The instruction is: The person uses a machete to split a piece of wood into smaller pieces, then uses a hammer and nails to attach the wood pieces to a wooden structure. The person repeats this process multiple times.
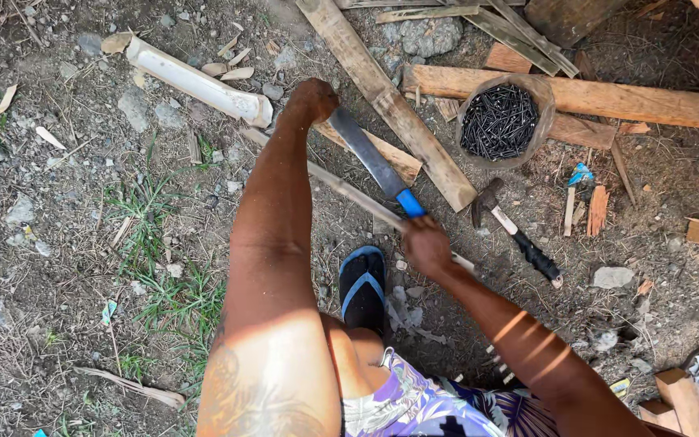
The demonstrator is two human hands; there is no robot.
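Note:
My right hand (426, 244) is closed around the blue handle of a machete (374, 158). Its dark blade points up and left, with the tip close to my left hand (312, 100). That hand is a fist over the upper end of a flat wooden strip (387, 155), which lies under the blade. A thin long stick (348, 191) runs diagonally beneath the blade and passes under my right hand. The part of the strip inside the left fist is hidden.
A bag of black nails (499, 121) sits among planks (608, 97) at the upper right. A hammer (516, 231) lies right of my right hand. A pale split bamboo piece (196, 81) lies upper left. My foot in a blue sandal (363, 287) rests on dirt with stones and grass.

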